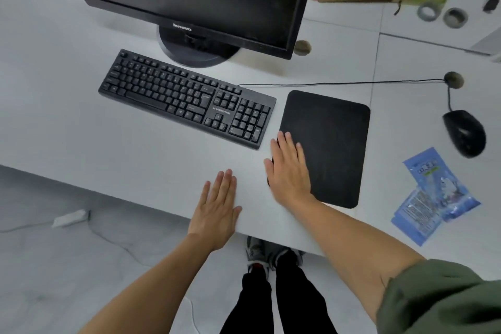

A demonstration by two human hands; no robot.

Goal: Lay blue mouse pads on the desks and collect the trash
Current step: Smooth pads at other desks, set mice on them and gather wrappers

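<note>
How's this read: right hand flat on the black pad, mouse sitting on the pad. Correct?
No. Head view: the mouse lies on the desk, right of the black pad and apart from it. The right hand does lie flat on the pad.

Black rectangular mouse pad [330,144] is laid on white desk [81,116] right of black plastic keyboard [187,97]; black corded mouse [464,133] and blue plastic wrappers [433,195] farther right.

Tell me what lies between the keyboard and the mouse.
The black mouse pad, with the right hand resting on its left edge; seen in the head view.
</note>
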